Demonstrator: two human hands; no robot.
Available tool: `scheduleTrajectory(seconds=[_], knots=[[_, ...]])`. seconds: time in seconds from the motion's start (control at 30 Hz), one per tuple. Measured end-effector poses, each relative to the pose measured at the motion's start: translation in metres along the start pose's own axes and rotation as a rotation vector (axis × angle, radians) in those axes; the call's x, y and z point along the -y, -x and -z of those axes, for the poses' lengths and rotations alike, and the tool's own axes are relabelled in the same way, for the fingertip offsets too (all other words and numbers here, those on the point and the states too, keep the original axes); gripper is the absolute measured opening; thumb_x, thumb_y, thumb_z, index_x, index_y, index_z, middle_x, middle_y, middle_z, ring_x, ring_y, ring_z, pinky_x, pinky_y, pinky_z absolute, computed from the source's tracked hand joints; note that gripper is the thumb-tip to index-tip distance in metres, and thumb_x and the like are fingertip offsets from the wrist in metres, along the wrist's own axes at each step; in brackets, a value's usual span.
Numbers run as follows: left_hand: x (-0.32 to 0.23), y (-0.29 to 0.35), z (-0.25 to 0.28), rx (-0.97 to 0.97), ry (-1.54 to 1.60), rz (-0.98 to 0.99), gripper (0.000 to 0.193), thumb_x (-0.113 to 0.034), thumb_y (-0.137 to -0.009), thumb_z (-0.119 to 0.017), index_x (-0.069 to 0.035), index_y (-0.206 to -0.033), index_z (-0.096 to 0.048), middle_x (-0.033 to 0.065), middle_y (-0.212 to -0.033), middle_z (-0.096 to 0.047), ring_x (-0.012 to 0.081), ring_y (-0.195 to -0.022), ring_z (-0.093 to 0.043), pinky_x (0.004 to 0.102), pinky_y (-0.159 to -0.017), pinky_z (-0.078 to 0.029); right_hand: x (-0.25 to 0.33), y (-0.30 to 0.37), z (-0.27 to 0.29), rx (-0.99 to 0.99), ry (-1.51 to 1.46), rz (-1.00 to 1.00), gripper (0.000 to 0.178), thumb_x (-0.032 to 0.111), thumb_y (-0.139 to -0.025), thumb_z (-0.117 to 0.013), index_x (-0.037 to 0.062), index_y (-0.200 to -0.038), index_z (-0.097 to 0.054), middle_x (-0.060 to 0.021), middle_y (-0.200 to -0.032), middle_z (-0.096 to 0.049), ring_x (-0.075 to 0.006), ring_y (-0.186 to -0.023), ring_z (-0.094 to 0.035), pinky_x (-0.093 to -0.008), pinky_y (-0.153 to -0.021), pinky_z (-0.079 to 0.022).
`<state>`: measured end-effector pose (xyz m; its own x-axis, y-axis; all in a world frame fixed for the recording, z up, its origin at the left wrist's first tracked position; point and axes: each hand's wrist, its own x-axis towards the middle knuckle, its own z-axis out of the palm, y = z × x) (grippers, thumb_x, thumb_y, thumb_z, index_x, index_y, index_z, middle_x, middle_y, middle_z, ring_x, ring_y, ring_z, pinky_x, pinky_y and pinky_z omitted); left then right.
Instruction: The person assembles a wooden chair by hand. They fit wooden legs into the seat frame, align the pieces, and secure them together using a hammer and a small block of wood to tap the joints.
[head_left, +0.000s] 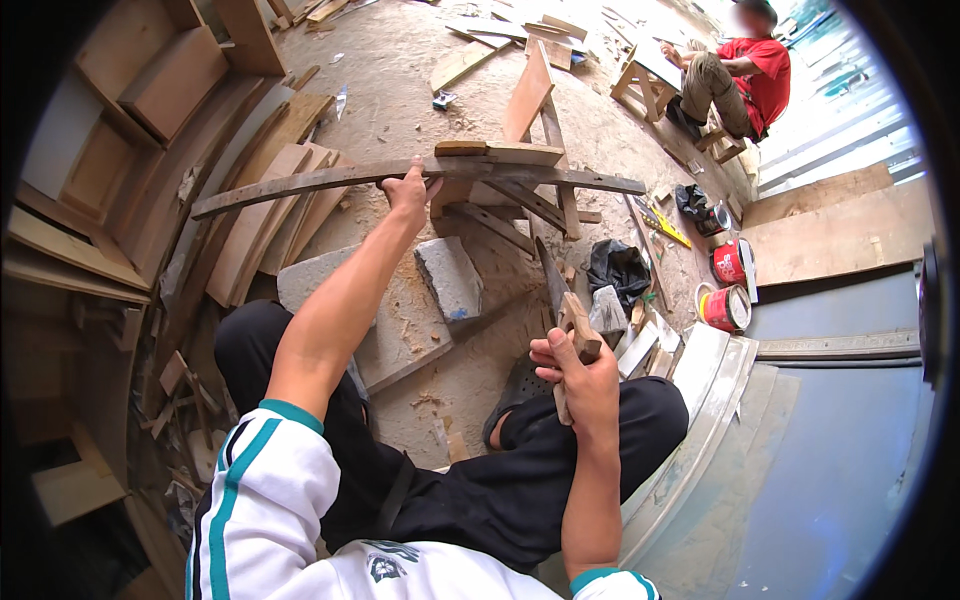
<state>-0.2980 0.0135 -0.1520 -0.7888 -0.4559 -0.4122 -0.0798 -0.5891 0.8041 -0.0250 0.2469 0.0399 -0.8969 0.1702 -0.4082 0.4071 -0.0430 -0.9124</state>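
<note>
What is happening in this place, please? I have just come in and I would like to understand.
A seated person steadies a long wooden strip with the left hand; the strip lies across a small wooden stand. The right hand grips a handsaw by its wooden handle, above the right leg, with the blade pointing toward the stand. The blade appears to be apart from the strip. Farther off, a co-worker in red sits at a low bench.
</note>
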Motion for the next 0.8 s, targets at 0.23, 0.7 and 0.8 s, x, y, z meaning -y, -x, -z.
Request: scheduleTrajectory(seconds=[0.23,0.7,0.8], knots=[[-0.006,0.000,0.002,0.143,-0.002,-0.016,0.040,-0.023,-0.095,-0.062,0.002,-0.116,-0.038,0.0164,-0.114,-0.049,0.0287,-0.090,-0.063,0.0427,-0.075,-0.063,-0.006,-0.007,-0.012,0.057,0.034,-0.008,0.035,0.033,-0.090,-0.071,0.0015,-0.093,-0.056,-0.0133,-0.091,-0.070,-0.0191,-0.084,-0.070,-0.0287,-0.070,-0.057],[0.000,0.016,-0.004,0.158,0.017,-0.052,0.043,-0.028,-0.097,-0.059,0.005,-0.116,-0.039,0.0168,-0.110,-0.054,0.0275,-0.083,-0.066,0.0424,-0.072,-0.062,-0.020,-0.011,-0.021,0.087,0.130,-0.028,0.044,0.035,-0.090,-0.070,-0.0033,-0.107,-0.058,-0.0158,-0.094,-0.070,-0.0213,-0.085,-0.070,-0.0276,-0.070,-0.057],[0.004,0.009,-0.001,0.136,0.023,-0.081,0.044,-0.029,-0.096,-0.060,0.005,-0.115,-0.040,0.0166,-0.109,-0.055,0.0268,-0.083,-0.066,0.0424,-0.071,-0.063,-0.018,-0.010,-0.026,0.082,0.109,-0.037,0.034,0.032,-0.091,-0.070,0.0007,-0.093,-0.057,-0.0129,-0.091,-0.070,-0.0182,-0.083,-0.070,-0.0281,-0.070,-0.057]])
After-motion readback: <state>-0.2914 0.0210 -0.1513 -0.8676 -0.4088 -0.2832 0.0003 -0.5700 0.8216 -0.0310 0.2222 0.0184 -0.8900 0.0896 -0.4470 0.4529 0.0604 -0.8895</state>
